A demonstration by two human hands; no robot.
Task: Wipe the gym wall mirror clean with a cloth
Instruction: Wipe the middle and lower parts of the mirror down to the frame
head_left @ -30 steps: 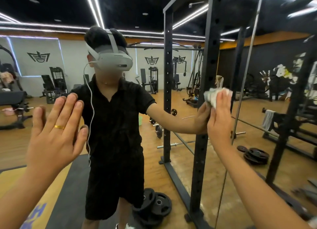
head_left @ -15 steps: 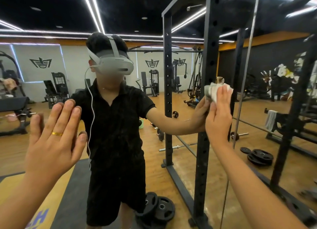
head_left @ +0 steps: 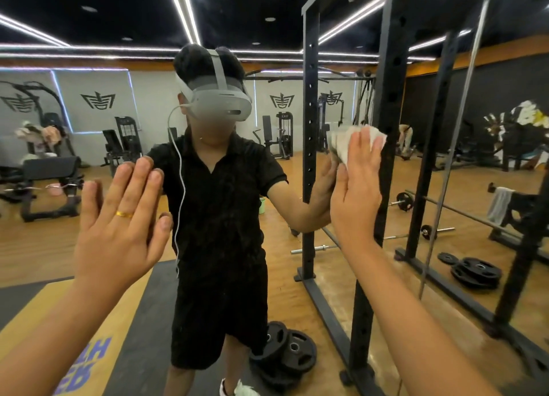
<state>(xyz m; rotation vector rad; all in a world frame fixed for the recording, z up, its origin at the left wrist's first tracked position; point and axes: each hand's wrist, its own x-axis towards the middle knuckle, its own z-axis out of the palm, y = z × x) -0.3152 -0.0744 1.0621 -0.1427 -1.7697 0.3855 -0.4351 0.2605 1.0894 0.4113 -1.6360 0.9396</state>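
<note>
From the head view, the mirror (head_left: 44,247) fills almost the whole frame, and in it stands the reflection of the person (head_left: 219,217) in a grey headset (head_left: 219,104), black shirt and black shorts, with a white cable hanging from the headset down the chest. The left hand (head_left: 118,226) is raised at 8 o'clock from the middle of the frame, back toward the camera, fingers straight and close together, its grip loose and holding nothing; a gold ring (head_left: 124,214) sits on one finger. Whether this palm touches the glass cannot be told. The right hand (head_left: 356,193) is at 3 o'clock, also flat, its grip not closed: the straight fingers press the white cloth (head_left: 376,136) against the mirror. The cloth lies under the fingertips at 2 o'clock and shows past them at the top and at the right. The reflected hand meets the right hand from the other side at the same spot. A black rack upright (head_left: 389,83) with a row of holes runs from 12 to 6 o'clock just behind the right hand. A thin metal strip (head_left: 454,146) runs down the glass at 3 o'clock, farther out. A pile of black weight plates (head_left: 285,354) lies on the wooden floor at 6 o'clock, beside the reflected legs, and a second pile (head_left: 478,274) lies at 4 o'clock.
</note>
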